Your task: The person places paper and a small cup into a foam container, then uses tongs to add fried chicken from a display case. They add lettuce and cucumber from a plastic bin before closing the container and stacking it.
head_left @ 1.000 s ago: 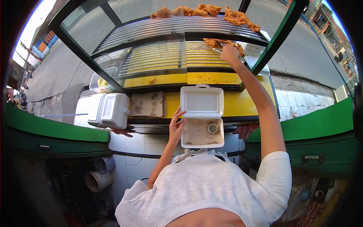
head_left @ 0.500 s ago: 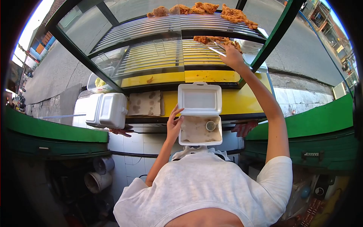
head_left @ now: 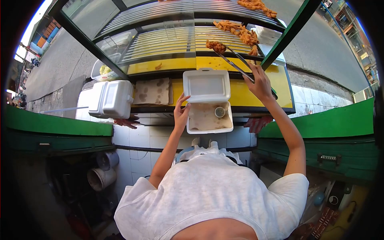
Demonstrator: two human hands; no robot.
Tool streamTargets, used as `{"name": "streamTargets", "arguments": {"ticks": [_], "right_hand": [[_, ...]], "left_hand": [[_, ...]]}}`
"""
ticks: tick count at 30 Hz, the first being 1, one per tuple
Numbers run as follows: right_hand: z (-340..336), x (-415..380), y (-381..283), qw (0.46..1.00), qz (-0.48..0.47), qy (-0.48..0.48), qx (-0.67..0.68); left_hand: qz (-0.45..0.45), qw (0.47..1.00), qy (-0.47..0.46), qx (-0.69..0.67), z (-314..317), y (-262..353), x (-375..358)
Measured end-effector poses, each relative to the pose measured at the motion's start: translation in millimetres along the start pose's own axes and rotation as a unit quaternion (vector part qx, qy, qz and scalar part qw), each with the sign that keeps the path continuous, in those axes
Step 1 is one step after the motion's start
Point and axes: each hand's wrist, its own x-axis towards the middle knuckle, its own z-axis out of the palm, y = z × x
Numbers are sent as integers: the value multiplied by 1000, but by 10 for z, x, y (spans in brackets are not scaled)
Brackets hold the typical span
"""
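My left hand point(head_left: 181, 114) grips the left side of an open white foam food box point(head_left: 206, 85), its fingers near the hinge. Brown paper point(head_left: 202, 120) lines the box's lower half, where a small lidded cup point(head_left: 220, 112) sits toward the right. Metal tongs point(head_left: 237, 65) are in my closed right hand point(head_left: 260, 84), up and to the right of the box. Their tips pinch a piece of fried chicken point(head_left: 215, 46), held above the front of the display case. More fried chicken point(head_left: 244, 34) lies on the rack behind it.
The glass display case has a metal rack point(head_left: 150, 46) and a dark green post point(head_left: 290, 34) beside my right arm. Closed foam boxes point(head_left: 117, 99) and a stack of brown paper sheets point(head_left: 152, 91) stand left on the yellow counter point(head_left: 239, 94).
My right hand has drawn back toward me from the rack, bringing the tongs and a chicken piece out. My left hand stays on the box; the view has shifted slightly.
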Motion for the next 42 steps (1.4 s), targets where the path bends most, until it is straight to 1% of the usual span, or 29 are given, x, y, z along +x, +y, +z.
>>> {"name": "streamTargets", "arguments": {"ticks": [2,3,5,6,7,9,10,11,13,19,23,26,28,35,39,41,42], "right_hand": [[-74,-210,105,999,-42,8,5],[-122,-287,152,999,-42,4,7],[-216,-397,241,991,-129,-28,-22],[-223,-424,281,986,-161,-51,-11],[-213,-444,312,986,-159,-51,-11],[-205,-448,364,955,-264,-134,5],[-180,-428,367,941,-297,-163,9],[-140,-415,364,942,-295,-162,9],[-14,-410,369,917,-332,-222,6],[252,-288,435,903,-372,-216,10],[396,-169,442,895,-398,-201,-11],[442,-131,429,897,-395,-199,-26],[439,-125,433,896,-397,-197,-30],[265,-222,482,907,-372,-192,-36],[241,-259,473,910,-368,-181,-54],[292,-249,445,913,-364,-181,-39],[342,-251,431,915,-359,-182,-24]], "left_hand": [[17,1000,7,12,33,-64,29],[13,1000,9,13,51,-80,41],[11,1000,-14,1,76,-96,74],[-20,999,-21,13,73,-63,83],[-21,999,-22,14,96,-62,101],[17,1000,-21,-8,165,-65,161],[7,999,-31,-35,180,-88,198],[7,999,-33,-34,192,-97,231],[5,999,-42,-9,204,-106,284],[7,999,-35,-37,296,-173,376],[14,999,-31,-20,353,-195,406],[17,999,-28,-18,368,-241,436],[-4,1000,-23,-20,365,-268,455],[16,1000,-24,-3,367,-295,484],[-7,1000,-16,-14,395,-244,474],[-13,1000,-8,-25,437,-247,458],[0,1000,1,-7,476,-244,439]]}}
